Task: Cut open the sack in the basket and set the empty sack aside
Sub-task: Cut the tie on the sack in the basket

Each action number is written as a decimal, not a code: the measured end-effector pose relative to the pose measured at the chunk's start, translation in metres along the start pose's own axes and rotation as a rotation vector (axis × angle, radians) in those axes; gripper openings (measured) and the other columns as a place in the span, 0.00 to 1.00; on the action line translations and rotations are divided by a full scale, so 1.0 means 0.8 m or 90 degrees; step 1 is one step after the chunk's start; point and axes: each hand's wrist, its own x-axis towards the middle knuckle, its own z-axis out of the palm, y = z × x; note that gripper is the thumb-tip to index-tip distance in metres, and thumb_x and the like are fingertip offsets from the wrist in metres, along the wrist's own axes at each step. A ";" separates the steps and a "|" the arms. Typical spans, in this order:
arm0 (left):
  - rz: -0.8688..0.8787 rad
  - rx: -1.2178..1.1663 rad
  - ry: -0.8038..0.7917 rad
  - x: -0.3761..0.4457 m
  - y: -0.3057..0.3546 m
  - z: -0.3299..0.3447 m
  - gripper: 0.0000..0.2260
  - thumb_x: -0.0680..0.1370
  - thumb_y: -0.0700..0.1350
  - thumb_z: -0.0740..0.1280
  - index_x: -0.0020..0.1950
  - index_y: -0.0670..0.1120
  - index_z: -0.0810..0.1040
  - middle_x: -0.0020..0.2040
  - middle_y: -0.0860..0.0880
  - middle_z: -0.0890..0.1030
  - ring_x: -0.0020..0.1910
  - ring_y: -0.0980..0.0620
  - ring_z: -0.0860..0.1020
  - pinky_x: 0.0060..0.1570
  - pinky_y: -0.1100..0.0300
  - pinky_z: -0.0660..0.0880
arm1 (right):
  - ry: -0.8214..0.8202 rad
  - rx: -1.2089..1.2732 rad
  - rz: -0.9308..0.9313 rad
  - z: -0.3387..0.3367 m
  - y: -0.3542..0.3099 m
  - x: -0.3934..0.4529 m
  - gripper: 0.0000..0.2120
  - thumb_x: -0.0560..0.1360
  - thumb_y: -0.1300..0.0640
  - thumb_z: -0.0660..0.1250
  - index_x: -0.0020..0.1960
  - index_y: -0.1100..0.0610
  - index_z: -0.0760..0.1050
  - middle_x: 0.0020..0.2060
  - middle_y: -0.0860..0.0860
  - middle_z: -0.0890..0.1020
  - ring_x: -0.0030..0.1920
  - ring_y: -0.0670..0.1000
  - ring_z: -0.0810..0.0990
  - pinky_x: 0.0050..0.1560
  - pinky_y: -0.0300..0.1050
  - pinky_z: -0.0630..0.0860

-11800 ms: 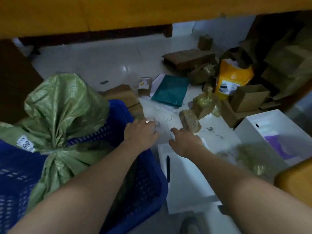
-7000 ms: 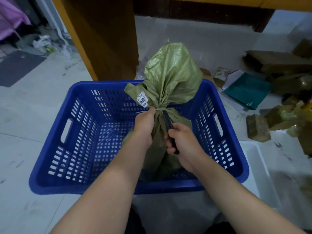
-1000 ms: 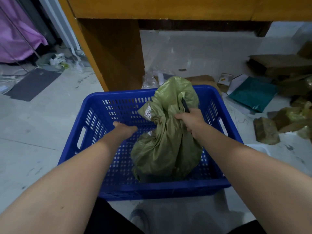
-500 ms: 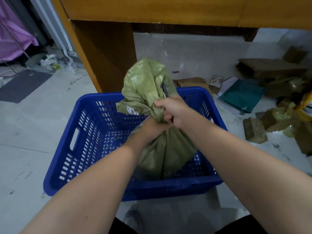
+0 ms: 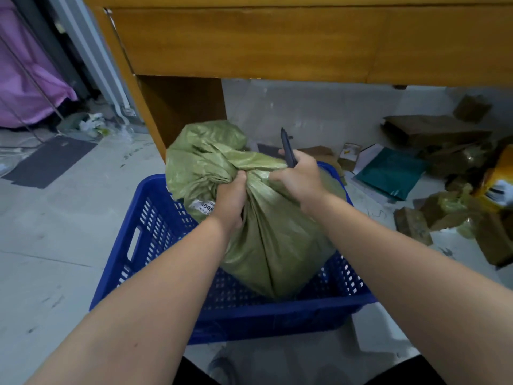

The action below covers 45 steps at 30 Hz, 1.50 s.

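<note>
Sack of green woven plastic stands in the blue basket, its gathered neck fisted by the left hand, while the right hand clutches both fabric and a dark cutter.

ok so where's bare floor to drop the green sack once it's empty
Left of the blue basket, the pale floor lies bare up to the dark mat and the wooden desk. Under the desk the floor is also clear. To the right it is crowded: cardboard boxes, a teal mailer and taped parcels.
</note>
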 end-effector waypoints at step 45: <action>0.448 0.780 -0.221 -0.074 0.136 -0.023 0.33 0.74 0.48 0.69 0.75 0.44 0.59 0.70 0.43 0.67 0.68 0.43 0.68 0.66 0.49 0.69 | -0.081 -0.371 -0.211 -0.009 -0.107 -0.012 0.18 0.79 0.59 0.62 0.33 0.47 0.62 0.30 0.48 0.71 0.32 0.52 0.70 0.31 0.45 0.62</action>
